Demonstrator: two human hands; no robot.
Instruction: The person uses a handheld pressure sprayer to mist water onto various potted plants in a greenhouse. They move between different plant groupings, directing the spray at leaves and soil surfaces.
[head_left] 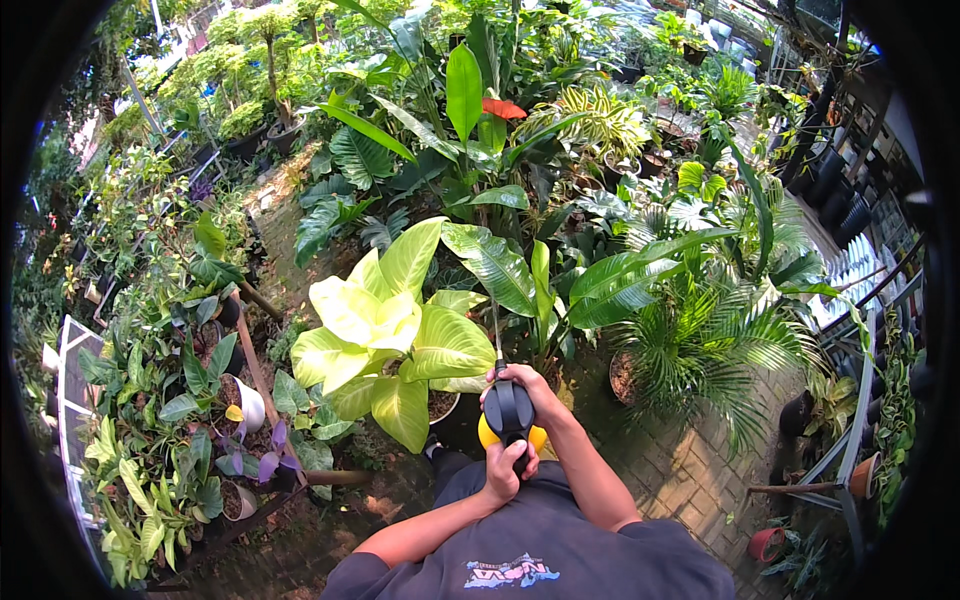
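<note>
A person is gripping a yellow plastic pressure sprayer with a black pump handle (510, 415), right hand (522, 385) closing over the top and left hand (503, 470) clasping beneath, its thin nozzle pointing at the near pale lime broad-leaved potted plant (385, 340); no spray or wet leaves are showing.

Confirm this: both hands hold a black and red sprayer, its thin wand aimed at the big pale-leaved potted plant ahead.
Not quite: in the head view the sprayer is black and yellow, not red. Both the left hand and right hand hold it, its wand aimed at the pale-leaved plant.
</note>
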